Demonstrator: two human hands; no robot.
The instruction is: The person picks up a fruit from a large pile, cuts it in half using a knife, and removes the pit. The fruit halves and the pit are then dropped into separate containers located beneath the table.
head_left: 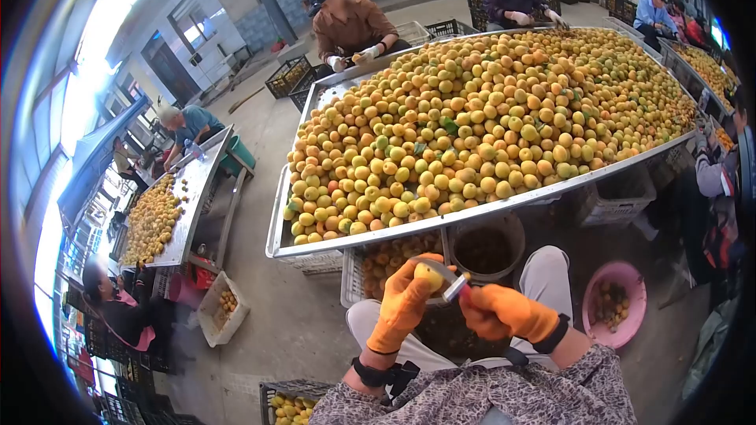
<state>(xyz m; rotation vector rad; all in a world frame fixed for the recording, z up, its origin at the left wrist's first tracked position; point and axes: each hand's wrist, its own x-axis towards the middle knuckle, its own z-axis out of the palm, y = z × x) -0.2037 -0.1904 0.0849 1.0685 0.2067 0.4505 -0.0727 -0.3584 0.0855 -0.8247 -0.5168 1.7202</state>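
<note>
My left hand (pixel 403 303), in an orange glove, holds a yellow fruit (pixel 428 277) between its fingers, above my lap. My right hand (pixel 508 312), gloved in orange too, is closed around the red handle of a small knife (pixel 454 288). The knife's curved metal blade reaches left to the fruit and appears to touch it. Just beyond both hands is the metal-rimmed table (pixel 409 228), heaped with yellow-orange fruits (pixel 472 118).
Below the table edge stand a white crate (pixel 352 279) of fruit and a round bucket (pixel 516 228). At right is a pink basin (pixel 638 299). A black crate (pixel 268 389) sits lower left. Co-workers (pixel 354 24) sit across the table and at other tables.
</note>
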